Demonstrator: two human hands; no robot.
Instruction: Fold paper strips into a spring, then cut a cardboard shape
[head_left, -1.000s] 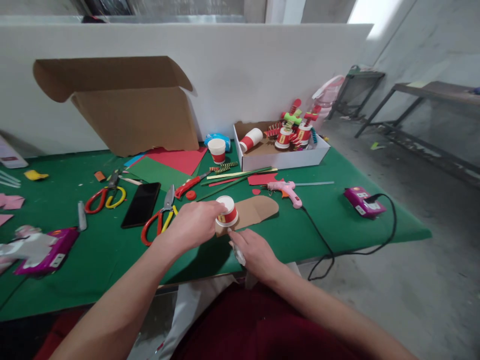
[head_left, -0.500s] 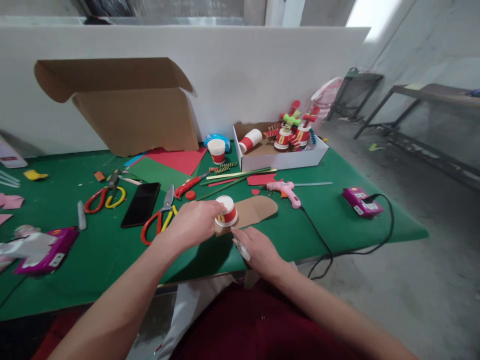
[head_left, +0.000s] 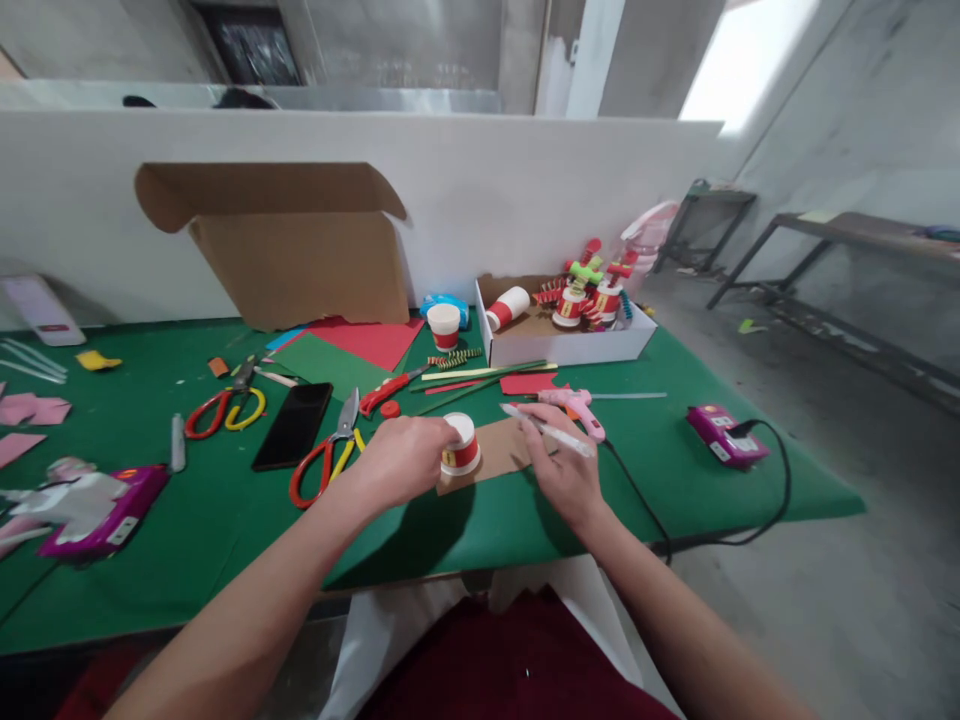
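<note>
A small red-and-white paper cup (head_left: pixel 462 447) stands upside down on a strip of brown cardboard (head_left: pixel 499 448). From its left side, my left hand (head_left: pixel 409 460) grips the cup, fingers pressed against its wall and base. My right hand (head_left: pixel 566 475) is closed around a white pen (head_left: pixel 556 432), its tip pointing left, above the strip's right end. That end of the cardboard is partly hidden by the hand. Just behind the pen lies a pink glue gun (head_left: pixel 581 406).
Left of my hands lie red-and-yellow scissors (head_left: pixel 330 455), a black phone (head_left: pixel 292 427) and a red-handled cutter (head_left: pixel 386 390). A white box (head_left: pixel 570 348) with decorated cups stands behind. A purple power socket (head_left: pixel 726 437) with a black cable sits at right. Coloured paper (head_left: pixel 330 365) lies behind.
My right hand has moved right and up with the pen, from beside the cup's rim to over the strip's right end. The left hand still grips the cup. The view has tilted up slightly.
</note>
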